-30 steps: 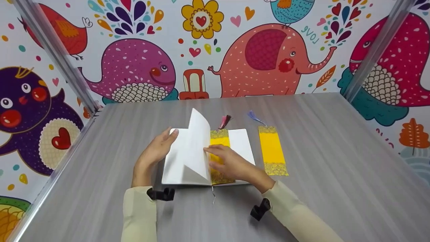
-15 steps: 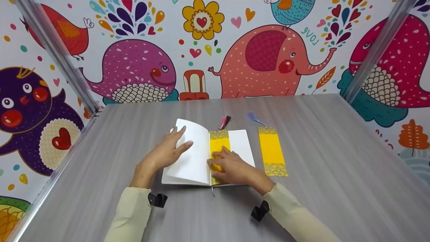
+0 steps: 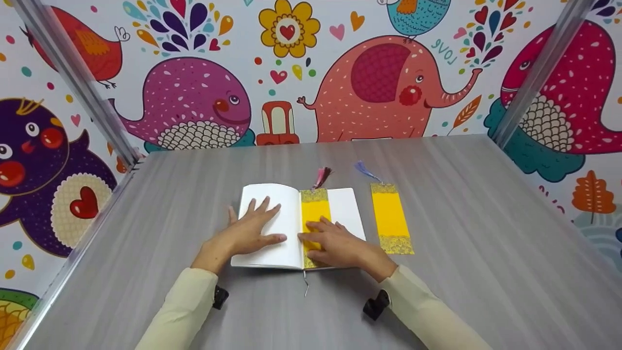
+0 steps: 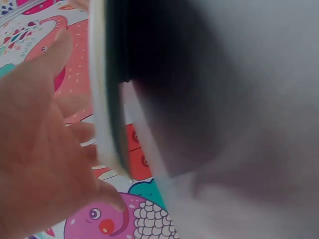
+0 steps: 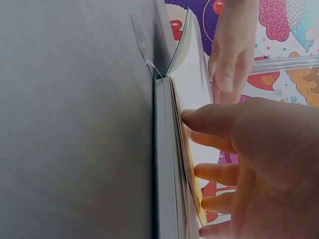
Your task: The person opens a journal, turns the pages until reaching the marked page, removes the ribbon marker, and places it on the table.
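Observation:
An open notebook (image 3: 289, 214) with blank white pages lies in the middle of the table. My left hand (image 3: 245, 236) is spread over its left page, fingers straight and apart. On the right page, along the spine, lies a yellow bookmark (image 3: 315, 210) with patterned gold ends and a pink and dark tassel (image 3: 321, 177). The straight fingers of my right hand (image 3: 335, 245) rest on this bookmark and cover part of its lower half. In the right wrist view, those fingertips meet the bookmark above the stacked page edges (image 5: 169, 149). Neither hand grips anything.
A second yellow bookmark (image 3: 391, 211) with a blue tassel (image 3: 368, 170) lies flat to the right of the notebook. A thin ribbon (image 3: 305, 284) hangs out below the spine. The grey table (image 3: 461, 204) ends at a cartoon-printed wall (image 3: 286, 92) behind.
The raised white page has come down onto the left side. My left hand has moved from the left edge onto that page; the right has slid from the page to the bookmark.

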A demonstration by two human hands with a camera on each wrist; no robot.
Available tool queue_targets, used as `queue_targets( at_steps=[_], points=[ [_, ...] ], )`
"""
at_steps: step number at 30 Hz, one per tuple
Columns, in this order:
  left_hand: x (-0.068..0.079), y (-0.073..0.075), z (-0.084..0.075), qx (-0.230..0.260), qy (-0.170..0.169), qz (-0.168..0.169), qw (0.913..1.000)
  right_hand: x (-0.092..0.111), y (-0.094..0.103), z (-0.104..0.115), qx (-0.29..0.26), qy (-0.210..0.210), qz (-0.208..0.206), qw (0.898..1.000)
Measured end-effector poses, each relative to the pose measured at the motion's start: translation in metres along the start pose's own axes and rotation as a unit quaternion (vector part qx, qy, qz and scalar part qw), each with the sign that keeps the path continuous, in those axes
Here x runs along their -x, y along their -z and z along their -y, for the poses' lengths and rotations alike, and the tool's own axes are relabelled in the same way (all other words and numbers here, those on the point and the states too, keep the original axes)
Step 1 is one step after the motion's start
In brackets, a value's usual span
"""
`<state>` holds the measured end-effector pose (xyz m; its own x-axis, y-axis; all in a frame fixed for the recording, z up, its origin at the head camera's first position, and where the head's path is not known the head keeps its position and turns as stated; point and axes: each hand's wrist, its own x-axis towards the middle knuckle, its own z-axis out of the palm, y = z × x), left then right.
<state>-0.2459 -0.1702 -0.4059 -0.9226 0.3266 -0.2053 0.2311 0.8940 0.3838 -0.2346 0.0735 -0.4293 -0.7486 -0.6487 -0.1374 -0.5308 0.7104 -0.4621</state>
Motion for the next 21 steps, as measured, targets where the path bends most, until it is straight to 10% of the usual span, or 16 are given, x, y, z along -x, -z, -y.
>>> queue_targets(
  at_steps=[21],
  points=[
    [-0.013, -0.017, -0.003, 0.005, -0.007, 0.087, 0.9962, 0.0, 0.0, -0.005, 0.02, 0.031, 0.003, 0.999]
  ],
)
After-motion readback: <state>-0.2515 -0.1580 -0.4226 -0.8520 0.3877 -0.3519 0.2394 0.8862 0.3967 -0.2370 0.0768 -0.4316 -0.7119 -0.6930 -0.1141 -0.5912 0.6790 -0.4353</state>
